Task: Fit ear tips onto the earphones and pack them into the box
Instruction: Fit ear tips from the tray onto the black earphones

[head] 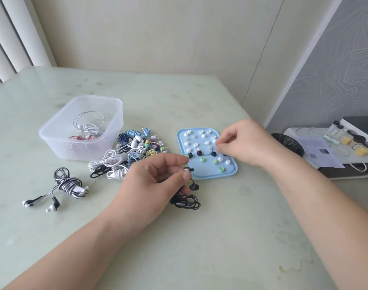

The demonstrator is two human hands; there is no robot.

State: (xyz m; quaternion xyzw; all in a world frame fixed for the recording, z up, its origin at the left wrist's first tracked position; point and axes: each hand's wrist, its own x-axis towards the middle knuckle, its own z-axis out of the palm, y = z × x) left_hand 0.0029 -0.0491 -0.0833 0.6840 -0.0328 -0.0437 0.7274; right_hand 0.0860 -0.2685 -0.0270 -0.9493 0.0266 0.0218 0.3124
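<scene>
A black earphone [188,169] is pinched at centre frame by the left hand [155,181]; the right hand [241,141] is curled over the blue ear-tip tray [208,173], any held tip indiscernible.

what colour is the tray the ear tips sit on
Light blue tray, clearest in the head view.

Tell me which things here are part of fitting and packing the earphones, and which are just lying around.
For the job: black earphones in the left hand, ear tips on the blue tray, earphone pile, black-and-white earphones, clear box.
Just lying about: jars, papers, black bin.
</scene>
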